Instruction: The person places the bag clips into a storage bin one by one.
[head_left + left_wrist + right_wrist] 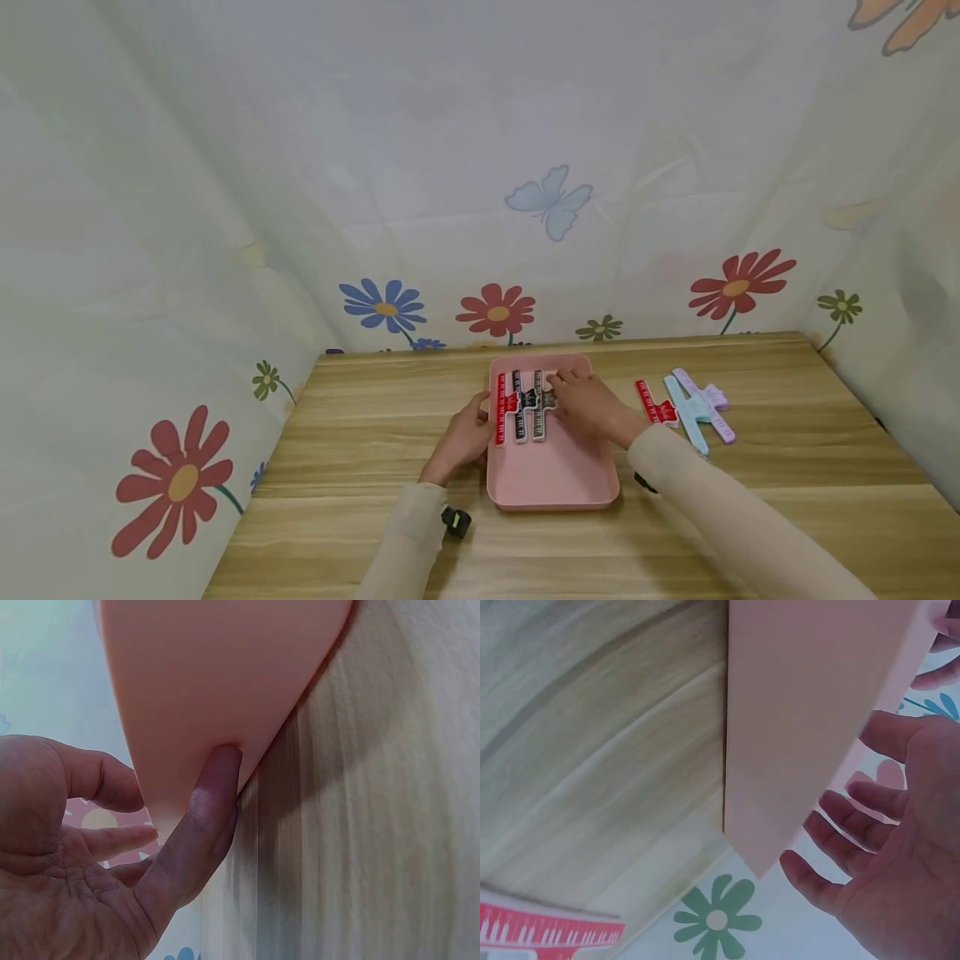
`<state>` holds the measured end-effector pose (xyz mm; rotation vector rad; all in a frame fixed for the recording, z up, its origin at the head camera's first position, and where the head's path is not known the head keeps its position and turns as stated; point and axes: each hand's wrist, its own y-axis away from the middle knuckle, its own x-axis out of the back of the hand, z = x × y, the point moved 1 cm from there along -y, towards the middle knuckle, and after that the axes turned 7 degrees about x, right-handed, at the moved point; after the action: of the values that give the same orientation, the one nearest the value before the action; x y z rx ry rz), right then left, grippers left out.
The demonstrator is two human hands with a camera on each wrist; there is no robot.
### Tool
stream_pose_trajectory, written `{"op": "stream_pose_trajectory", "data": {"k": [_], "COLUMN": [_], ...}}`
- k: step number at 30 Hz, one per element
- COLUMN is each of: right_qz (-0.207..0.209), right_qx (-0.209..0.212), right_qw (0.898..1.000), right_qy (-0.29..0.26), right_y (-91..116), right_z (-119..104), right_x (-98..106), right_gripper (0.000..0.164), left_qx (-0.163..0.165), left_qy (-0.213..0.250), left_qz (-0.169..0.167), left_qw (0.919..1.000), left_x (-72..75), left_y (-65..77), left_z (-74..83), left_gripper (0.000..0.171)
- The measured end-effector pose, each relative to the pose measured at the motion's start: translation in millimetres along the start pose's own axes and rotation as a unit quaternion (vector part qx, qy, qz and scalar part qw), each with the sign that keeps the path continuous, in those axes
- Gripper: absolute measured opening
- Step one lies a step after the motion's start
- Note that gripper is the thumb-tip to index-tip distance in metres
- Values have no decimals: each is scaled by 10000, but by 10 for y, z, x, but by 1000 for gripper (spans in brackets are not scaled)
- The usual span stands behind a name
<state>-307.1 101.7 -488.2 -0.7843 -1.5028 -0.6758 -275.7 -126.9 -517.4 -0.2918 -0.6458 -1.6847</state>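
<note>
A pink tray (555, 479) stands on the table, with three piano-key clips side by side in it: a red clip (502, 425), a black clip (519, 421) and a grey-and-black clip (538, 425). My left hand (467, 433) is at the tray's left side. In the left wrist view one fingertip (225, 761) presses against the outer wall, and the other fingers lie near the rim. My right hand (588, 407) reaches over the tray's right rim, its fingertips beside the grey-and-black clip. In the right wrist view its fingers (840, 832) are spread and loosely bent, with nothing visible between them.
To the right of the tray, a red clip (651, 402), a light blue clip (684, 412) and a purple clip (720, 427) lie on the wooden table (795, 500). Behind the table hangs a pale curtain (637, 275) with printed flowers and butterflies.
</note>
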Motion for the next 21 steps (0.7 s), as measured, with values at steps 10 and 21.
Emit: {"op": "stream_pose_trajectory", "data": {"k": [10, 21], "right_qz": [214, 299], "right_qx": [196, -22], "right_qw": [9992, 9995], "right_qy": [293, -29], "right_y": [96, 312], "right_z": [-30, 18], "right_x": [179, 361], "right_gripper": [61, 59], "left_qx": [-41, -13], "left_qy": [-48, -82], "left_qz": [38, 55], "left_qw": [10000, 10000], "left_x": [-5, 0], "left_y": [4, 7], "left_z": [23, 17], "left_gripper": [58, 57]}}
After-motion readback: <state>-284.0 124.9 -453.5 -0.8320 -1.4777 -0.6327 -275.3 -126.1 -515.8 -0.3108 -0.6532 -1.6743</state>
